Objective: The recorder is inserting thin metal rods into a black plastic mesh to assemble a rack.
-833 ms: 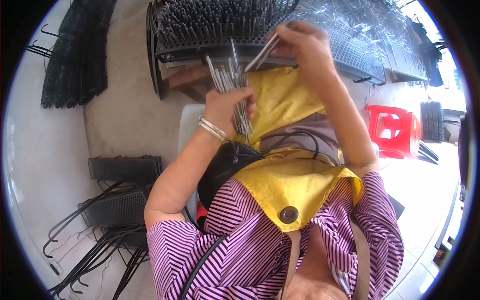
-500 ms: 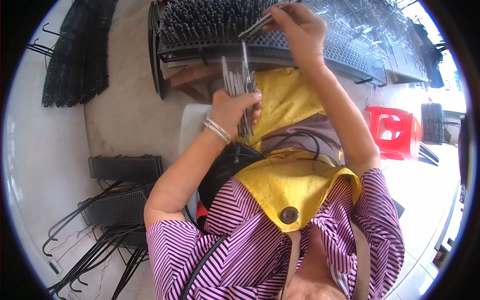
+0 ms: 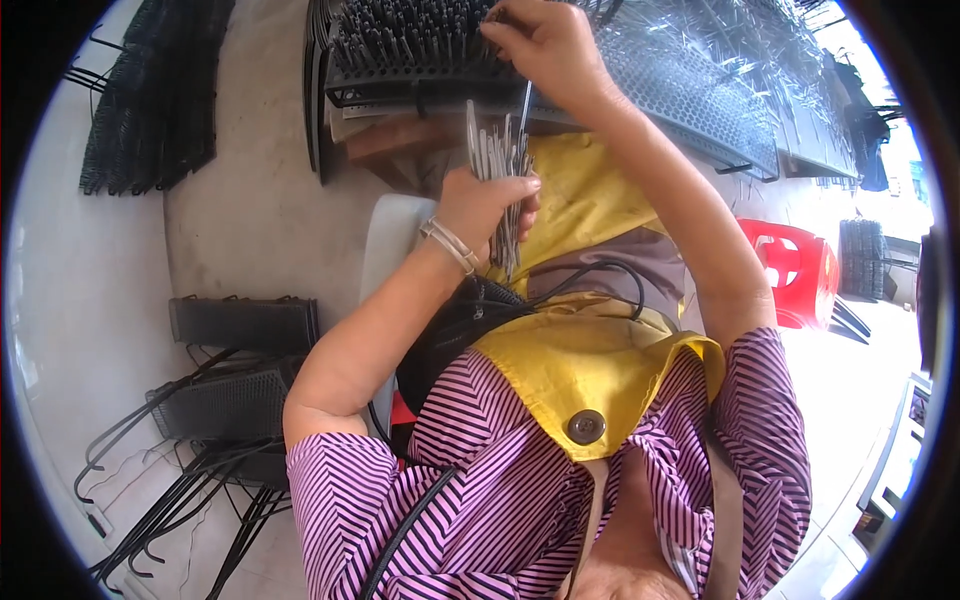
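Observation:
My left hand point(image 3: 490, 212) is closed round a bundle of thin grey metal rods point(image 3: 497, 160), held upright over my lap. One rod stands out above the others, its top reaching toward the underside of my right wrist. My right hand point(image 3: 548, 48) is up at the near edge of a black perforated rack point(image 3: 400, 88), thumb and fingers pinched together. What lies between those fingertips is hidden among the dark rods point(image 3: 405, 35) that stand densely in the rack's holes.
Loose shiny rods point(image 3: 740, 50) lie heaped on the rack's right part. A red plastic stool point(image 3: 800, 270) stands to the right. Black mesh racks with hooked rods point(image 3: 225, 400) are at lower left, and more dark racks point(image 3: 160, 100) lean at upper left.
My right hand has moved left, down among the standing rods; the rods it visibly held before are now out of sight. My left hand and its bundle have shifted slightly right.

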`<act>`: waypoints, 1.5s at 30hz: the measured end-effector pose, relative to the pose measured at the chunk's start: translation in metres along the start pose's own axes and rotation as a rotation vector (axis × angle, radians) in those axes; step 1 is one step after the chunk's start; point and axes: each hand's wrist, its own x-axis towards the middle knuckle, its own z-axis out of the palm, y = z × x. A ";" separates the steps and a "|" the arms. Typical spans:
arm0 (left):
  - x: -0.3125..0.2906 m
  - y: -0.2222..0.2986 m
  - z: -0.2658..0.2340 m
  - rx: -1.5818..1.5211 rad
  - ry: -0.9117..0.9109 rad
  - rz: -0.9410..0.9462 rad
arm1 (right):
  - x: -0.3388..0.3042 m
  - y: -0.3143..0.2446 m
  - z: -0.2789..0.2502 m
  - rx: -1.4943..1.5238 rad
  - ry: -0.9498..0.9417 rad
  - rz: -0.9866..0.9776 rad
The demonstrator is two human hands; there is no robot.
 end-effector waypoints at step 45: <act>0.007 0.005 0.002 -0.071 -0.038 0.024 | -0.044 0.020 0.000 -0.300 -0.033 0.307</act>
